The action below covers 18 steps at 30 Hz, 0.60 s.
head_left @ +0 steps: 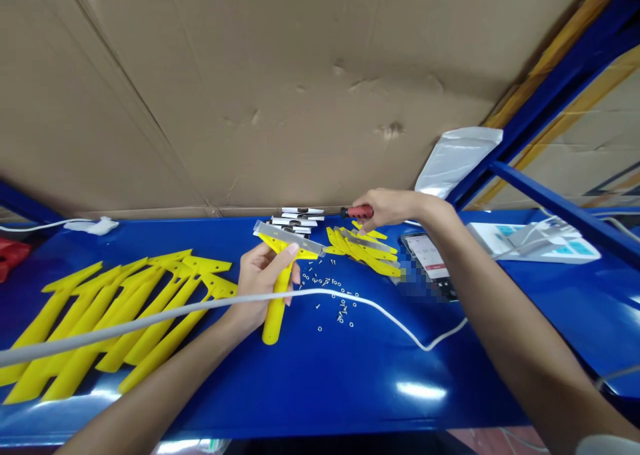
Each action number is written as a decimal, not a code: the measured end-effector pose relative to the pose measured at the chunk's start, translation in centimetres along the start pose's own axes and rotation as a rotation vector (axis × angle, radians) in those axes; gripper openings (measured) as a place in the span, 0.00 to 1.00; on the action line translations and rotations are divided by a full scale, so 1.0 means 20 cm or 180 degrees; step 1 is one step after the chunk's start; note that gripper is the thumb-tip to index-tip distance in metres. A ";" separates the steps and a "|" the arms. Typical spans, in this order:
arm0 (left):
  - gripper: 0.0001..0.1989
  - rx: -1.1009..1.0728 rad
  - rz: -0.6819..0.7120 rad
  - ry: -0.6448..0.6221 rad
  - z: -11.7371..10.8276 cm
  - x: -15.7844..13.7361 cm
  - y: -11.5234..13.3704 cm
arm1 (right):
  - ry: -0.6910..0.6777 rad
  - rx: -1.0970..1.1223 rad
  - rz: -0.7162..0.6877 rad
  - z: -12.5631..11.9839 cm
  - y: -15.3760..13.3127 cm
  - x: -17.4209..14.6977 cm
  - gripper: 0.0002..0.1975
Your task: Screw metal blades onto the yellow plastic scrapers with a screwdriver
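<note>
Yellow scraper [278,275] gripped by handle in left hand [260,285], held above bench [350,375] centre. Red-handled screwdriver [357,211] clasped in right hand [387,208] near back edge. Risks judged: loose screws [333,301] scattered by white cable [380,311] if snagged; blade strip slipped from scraper head.

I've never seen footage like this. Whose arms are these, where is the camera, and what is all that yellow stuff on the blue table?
There is no machine: the camera sits on a person's head, looking down at their own bare hands. The left hand holds a yellow scraper with a metal blade by its handle. The right hand grips a red-handled screwdriver. On the blue table lie a row of yellow handles, another yellow pile, small screws, a phone and a white cable.
</note>
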<state>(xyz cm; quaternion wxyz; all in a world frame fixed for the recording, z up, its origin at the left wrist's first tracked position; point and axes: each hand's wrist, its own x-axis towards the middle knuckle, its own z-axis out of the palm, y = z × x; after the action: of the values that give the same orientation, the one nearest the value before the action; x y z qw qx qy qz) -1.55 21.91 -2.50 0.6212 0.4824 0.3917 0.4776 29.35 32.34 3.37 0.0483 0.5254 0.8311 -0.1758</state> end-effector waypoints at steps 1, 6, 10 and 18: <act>0.19 -0.0007 -0.0030 0.0005 0.00 0.00 0.00 | -0.0102 -0.0030 0.0092 0.02 0.01 0.03 0.14; 0.21 -0.0059 -0.0125 0.0001 -0.02 0.01 -0.03 | -0.0244 -0.0111 0.0351 0.11 0.07 0.11 0.18; 0.20 -0.0055 -0.0156 -0.0038 -0.02 0.01 -0.03 | -0.0235 -0.0141 0.0367 0.13 0.11 0.13 0.17; 0.22 -0.0063 -0.0265 0.0009 0.00 0.01 -0.02 | -0.0242 -0.0188 0.0436 0.13 0.14 0.13 0.16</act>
<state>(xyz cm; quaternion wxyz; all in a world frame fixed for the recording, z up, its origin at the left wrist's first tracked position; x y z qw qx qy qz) -1.49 22.08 -2.98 0.6447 0.4588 0.4076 0.4559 30.36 34.72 -0.30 0.1072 0.5723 0.7956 -0.1673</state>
